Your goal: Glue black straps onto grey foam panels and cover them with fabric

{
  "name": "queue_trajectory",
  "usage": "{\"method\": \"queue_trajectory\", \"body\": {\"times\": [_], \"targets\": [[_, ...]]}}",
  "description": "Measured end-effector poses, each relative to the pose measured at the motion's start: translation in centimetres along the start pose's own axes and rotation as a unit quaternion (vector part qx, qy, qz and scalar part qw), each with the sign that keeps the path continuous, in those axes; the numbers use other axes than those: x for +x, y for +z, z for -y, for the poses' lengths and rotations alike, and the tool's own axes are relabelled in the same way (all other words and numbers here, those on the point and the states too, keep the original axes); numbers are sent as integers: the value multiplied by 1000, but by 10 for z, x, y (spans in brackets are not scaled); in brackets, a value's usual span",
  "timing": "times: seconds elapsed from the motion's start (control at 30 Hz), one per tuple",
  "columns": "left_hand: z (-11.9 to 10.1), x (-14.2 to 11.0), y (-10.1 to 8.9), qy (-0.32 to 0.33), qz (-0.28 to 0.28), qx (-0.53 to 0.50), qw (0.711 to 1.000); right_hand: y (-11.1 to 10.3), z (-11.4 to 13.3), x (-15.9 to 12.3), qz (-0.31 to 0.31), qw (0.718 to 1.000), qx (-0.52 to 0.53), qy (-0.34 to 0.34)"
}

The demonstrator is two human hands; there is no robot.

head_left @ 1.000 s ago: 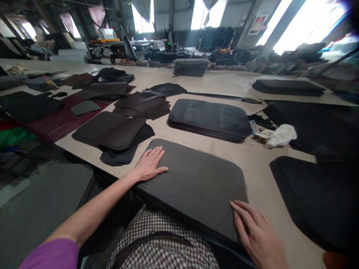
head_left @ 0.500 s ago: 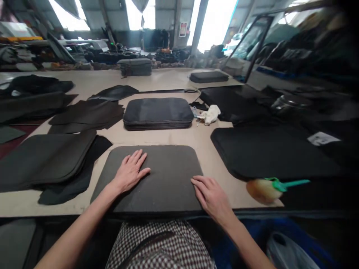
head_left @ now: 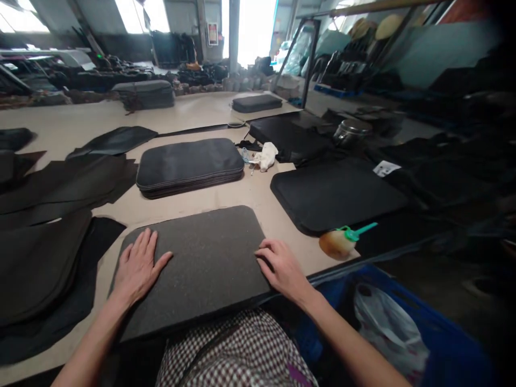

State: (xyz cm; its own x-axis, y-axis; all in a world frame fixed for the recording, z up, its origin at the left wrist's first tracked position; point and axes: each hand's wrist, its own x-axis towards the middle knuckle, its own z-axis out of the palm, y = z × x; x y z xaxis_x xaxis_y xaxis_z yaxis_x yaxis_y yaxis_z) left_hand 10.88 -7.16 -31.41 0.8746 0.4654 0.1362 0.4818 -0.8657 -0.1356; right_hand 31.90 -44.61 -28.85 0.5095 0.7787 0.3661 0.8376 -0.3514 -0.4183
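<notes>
A dark grey flat panel (head_left: 201, 263) with rounded corners lies before me at the table's near edge. My left hand (head_left: 139, 263) rests flat on its left part, fingers stretched and thumb spread. At its right edge is my right hand (head_left: 280, 266), fingers bent and slightly apart, their tips touching the panel's border. Whether any finger reaches under that border is hidden. Beyond the panel sits a neat stack of dark rounded panels (head_left: 191, 164). To the right lies another black panel (head_left: 338, 193), with a squeeze bottle (head_left: 337, 244) of amber contents and a green nozzle near its front edge.
Dark sheets (head_left: 36, 263) overlap on the left. A white crumpled cloth (head_left: 266, 157) lies behind the panel. Farther back are a metal canister (head_left: 351, 130) and more stacks (head_left: 145, 95). Below the table at right, a blue crate (head_left: 447, 344) holds a plastic bag (head_left: 387, 328).
My view has swung to the right. My left hand has slid toward the panel's left side, still flat. My right hand stays at the right edge, its fingers more bent.
</notes>
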Motion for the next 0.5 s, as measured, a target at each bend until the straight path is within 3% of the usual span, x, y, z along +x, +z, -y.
{"method": "queue_trajectory", "body": {"times": [0.17,0.27,0.37,0.5], "targets": [[-10,-3,-21,-20,35,-41,998,8,11,29,-21,998,-41,-43],[-22,-1,-33,-38,19,-79,996,31,10,59,-19,993,-82,-89],[-47,9,-41,-3,11,-143,990,56,6,83,-5,986,-126,-113],[-66,24,-37,30,27,-177,983,78,-1,96,23,981,-156,-110]]}}
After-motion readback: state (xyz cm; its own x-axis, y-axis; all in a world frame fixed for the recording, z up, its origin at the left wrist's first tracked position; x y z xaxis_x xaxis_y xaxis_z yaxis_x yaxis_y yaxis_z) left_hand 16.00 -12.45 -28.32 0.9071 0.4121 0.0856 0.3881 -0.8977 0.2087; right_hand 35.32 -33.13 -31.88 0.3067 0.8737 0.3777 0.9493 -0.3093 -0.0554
